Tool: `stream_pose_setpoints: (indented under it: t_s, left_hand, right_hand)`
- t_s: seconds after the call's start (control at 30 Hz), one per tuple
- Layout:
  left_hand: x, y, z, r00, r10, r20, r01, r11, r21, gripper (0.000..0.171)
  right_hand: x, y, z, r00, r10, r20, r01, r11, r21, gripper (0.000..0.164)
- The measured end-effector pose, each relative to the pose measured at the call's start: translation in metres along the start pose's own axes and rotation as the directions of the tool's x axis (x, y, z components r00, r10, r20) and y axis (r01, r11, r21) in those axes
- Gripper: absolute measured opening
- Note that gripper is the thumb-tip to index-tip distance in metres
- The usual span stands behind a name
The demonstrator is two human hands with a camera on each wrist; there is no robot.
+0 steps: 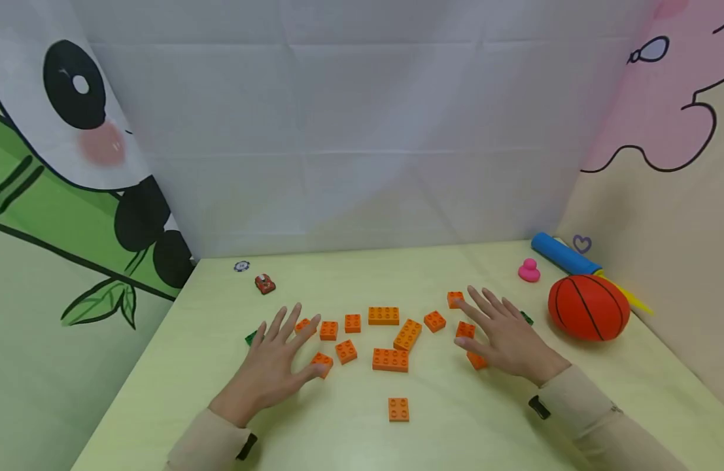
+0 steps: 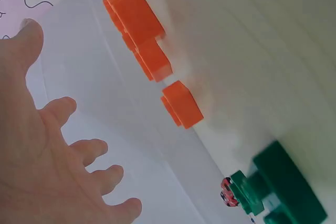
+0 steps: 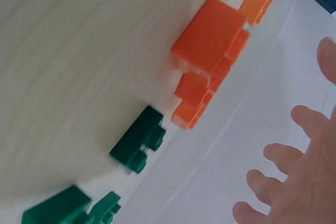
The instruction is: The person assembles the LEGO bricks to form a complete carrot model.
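Observation:
My left hand [image 1: 273, 369] hovers palm down over the left end of a scatter of orange toy building bricks, fingers spread and holding nothing. Its thumb overlaps one orange brick [image 1: 322, 363] in the head view. A green brick [image 2: 291, 184] shows below that hand in the left wrist view. On the other side, my right hand [image 1: 509, 340] is likewise spread, with an orange brick [image 1: 465, 329] between thumb and forefinger in view but not gripped. Green bricks [image 3: 137, 139] partly hidden by this hand appear in the right wrist view. Longer orange bricks [image 1: 390, 360] lie between the hands.
A single orange brick [image 1: 398, 409] lies near the front. Behind on the left are a small red toy car [image 1: 264, 283] and a round chip [image 1: 241, 266]. At right sit a red toy basketball [image 1: 588, 307], a pink toy [image 1: 529, 270] and a blue roll [image 1: 564, 253].

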State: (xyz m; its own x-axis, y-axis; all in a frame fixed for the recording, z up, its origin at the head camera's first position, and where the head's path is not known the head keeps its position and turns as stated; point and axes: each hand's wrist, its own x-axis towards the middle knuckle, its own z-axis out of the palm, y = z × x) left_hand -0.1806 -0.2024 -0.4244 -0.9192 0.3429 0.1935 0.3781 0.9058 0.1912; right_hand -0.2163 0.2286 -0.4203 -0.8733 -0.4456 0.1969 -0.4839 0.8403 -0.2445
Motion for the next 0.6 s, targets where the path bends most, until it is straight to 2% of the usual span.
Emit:
stream_pose_setpoints:
  t_s: [0.13,0.33,0.47,0.6]
  left_hand:
    - [0.005,0.009,0.001,1.000,0.018,0.024,-0.018,1.000,-0.009,0.082]
    - [0.009,0.036,0.007,0.993,0.077,0.088,-0.070,0.995,-0.077,0.083]
    - [0.010,0.056,0.011,0.981,0.137,0.136,-0.126,0.988,-0.086,0.082]
    - [0.011,0.075,0.010,0.962,0.215,0.168,-0.204,0.976,-0.083,0.071]
  right_hand:
    - [0.007,-0.011,0.002,0.999,-0.032,0.005,0.032,0.999,0.037,0.075]
    - [0.016,-0.038,0.010,0.992,-0.128,0.016,0.127,0.990,0.052,0.071]
    - [0.022,-0.058,0.018,0.979,-0.201,0.029,0.199,0.979,0.047,0.065]
    - [0.027,-0.077,0.023,0.954,-0.301,-0.006,0.301,0.952,0.046,0.047]
